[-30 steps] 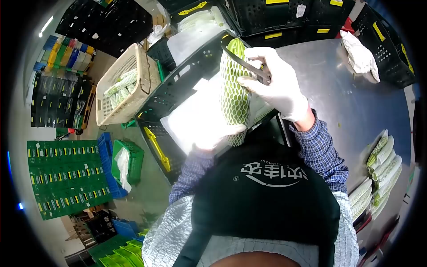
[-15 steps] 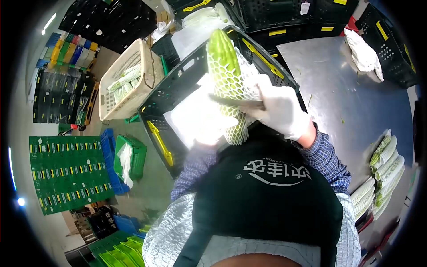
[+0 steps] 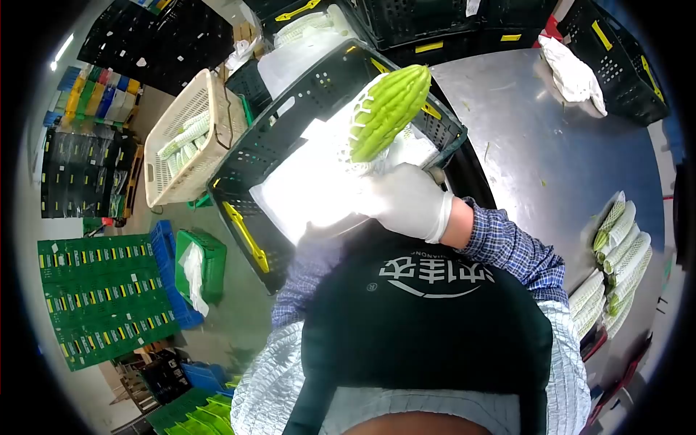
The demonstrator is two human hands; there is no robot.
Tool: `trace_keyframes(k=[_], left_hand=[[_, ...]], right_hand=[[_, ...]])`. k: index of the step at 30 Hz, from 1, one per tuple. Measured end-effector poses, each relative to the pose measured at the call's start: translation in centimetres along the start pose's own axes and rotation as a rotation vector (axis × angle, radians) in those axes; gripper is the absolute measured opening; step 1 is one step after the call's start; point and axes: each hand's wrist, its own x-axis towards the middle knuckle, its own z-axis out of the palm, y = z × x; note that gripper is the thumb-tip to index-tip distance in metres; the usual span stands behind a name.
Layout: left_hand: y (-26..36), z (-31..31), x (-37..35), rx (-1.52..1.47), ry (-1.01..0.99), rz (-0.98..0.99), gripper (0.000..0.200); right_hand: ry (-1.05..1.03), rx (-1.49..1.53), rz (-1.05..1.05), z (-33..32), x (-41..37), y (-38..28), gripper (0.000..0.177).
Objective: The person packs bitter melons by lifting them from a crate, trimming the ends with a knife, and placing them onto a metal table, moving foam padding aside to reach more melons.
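A bitter melon (image 3: 395, 109), pale green and bumpy, tilts up to the right above a black crate (image 3: 290, 119). A white foam net (image 3: 359, 119) clings to its left side and lower part. My left hand (image 3: 337, 199), washed out by glare, is at the melon's lower end, supporting it; its fingers are hardly visible. My right hand (image 3: 412, 201), in a white glove, is closed just below the melon, its fingertips lost in glare. A brownish rounded end (image 3: 436, 175), apparently the knife's handle, shows behind this hand; the blade is hidden.
Netted melons (image 3: 623, 261) lie at the right on a metal table (image 3: 507, 145). A white cloth (image 3: 571, 72) rests near the table's far edge. A cream basket (image 3: 217, 145) with netted produce stands left. Green (image 3: 210, 272) and black crates (image 3: 428, 25) surround the workspace.
The melon has tilted to the right, and more of its green skin shows above the net. My right hand has moved lower and turned; the knife blade seen across the melon is out of sight.
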Motion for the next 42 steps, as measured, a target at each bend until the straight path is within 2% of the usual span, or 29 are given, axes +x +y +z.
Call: trace_keyframes(k=[1, 2, 5, 9, 13, 14, 16, 18, 19, 20, 21, 23, 24, 25, 26, 28, 30, 33, 35, 36, 39, 41, 42], left_hand=[[-0.2, -0.1, 0.1, 0.017, 0.018, 0.013, 0.062], [-0.5, -0.1, 0.3, 0.031, 0.028, 0.031, 0.061], [-0.8, -0.3, 0.6, 0.081, 0.086, 0.084, 0.057], [-1.5, 0.1, 1.2, 0.138, 0.224, 0.208, 0.051], [-2.4, -0.7, 1.3, 0.132, 0.109, 0.108, 0.049], [-2.4, -0.7, 1.2, 0.125, 0.074, 0.075, 0.049], [-0.1, -0.6, 1.7, 0.006, 0.153, 0.062, 0.051], [-3.2, -1.5, 1.4, 0.243, 0.088, 0.068, 0.053], [-3.4, -1.6, 1.1, 0.208, 0.102, 0.01, 0.049], [-3.5, -1.4, 0.9, 0.172, 0.117, -0.048, 0.045], [-2.2, -1.3, 1.1, 0.136, 0.133, -0.102, 0.041], [-2.2, -1.2, 2.3, -0.583, 0.242, -0.087, 0.045], [-4.3, -1.2, 2.2, -0.547, 0.254, -0.051, 0.05], [-4.8, -1.3, 2.4, -0.512, 0.262, -0.016, 0.057], [-5.3, -1.3, 2.6, -0.377, 0.317, 0.034, 0.058], [-4.5, -1.2, 3.5, -0.104, 0.412, 0.14, 0.062], [-3.7, -1.2, 3.6, -0.206, 0.398, 0.044, 0.07], [-1.3, -1.3, 3.6, -0.186, 0.365, 0.05, 0.072], [0.2, -1.5, 3.7, -0.639, 0.316, -0.072, 0.069], [-0.4, -1.6, 3.9, -0.651, 0.289, -0.053, 0.069], [-1.4, -1.9, 4.5, -0.221, 0.316, 0.013, 0.054], [-1.5, -1.6, 4.3, -0.295, 0.277, 0.029, 0.05], [-1.9, -1.5, 4.1, -0.319, 0.252, 0.02, 0.049]], right_hand=[[-0.06, -0.032, -0.002, -0.1, -0.2, 0.0, 0.038], [0.062, -0.051, -0.002, -0.3, -0.4, -0.4, 0.05], [-0.017, -0.116, 0.036, -0.2, -1.6, 0.5, 0.058], [0.046, -0.072, 0.025, -0.1, -2.3, 2.0, 0.056], [-0.071, -0.139, 0.073, -1.5, -2.4, 1.7, 0.055], [-0.044, -0.151, 0.065, -1.5, -2.6, 2.0, 0.055], [0.009, -0.169, 0.048, -1.3, -3.5, 2.7, 0.054], [-0.014, -0.088, 0.097, -1.9, -4.0, 2.9, 0.05], [-0.026, -0.045, 0.118, -2.3, -3.9, 2.8, 0.047], [0.051, 0.088, 0.114, -3.0, -3.7, 2.5, 0.037], [0.265, 0.173, -0.003, -2.7, -3.5, 3.0, 0.041], [0.396, 0.351, 0.121, -3.6, -3.6, 2.9, 0.032], [0.435, 0.47, 0.219, -4.9, -3.4, 2.5, 0.028], [0.6, 0.559, 0.205, -4.4, -3.0, 3.3, 0.024], [0.62, 0.646, 0.366, -4.8, -2.9, 3.4, 0.024], [0.644, 0.849, 0.583, -6.8, -1.7, 2.4, 0.026], [0.64, 0.935, 0.523, -7.8, -0.2, 1.8, 0.034], [0.629, 0.969, 0.312, -7.7, 1.8, 0.9, 0.045], [0.614, 0.857, 0.312, -7.5, 2.5, 0.3, 0.034], [0.598, 0.783, 0.297, -7.4, 2.8, 0.3, 0.03], [0.553, 0.777, 0.313, -6.6, 2.9, 0.3, 0.021], [0.506, 1.069, 0.428, -6.2, 3.8, -0.6, 0.022], [0.496, 1.143, 0.36, -4.9, 3.8, -0.2, 0.025]])
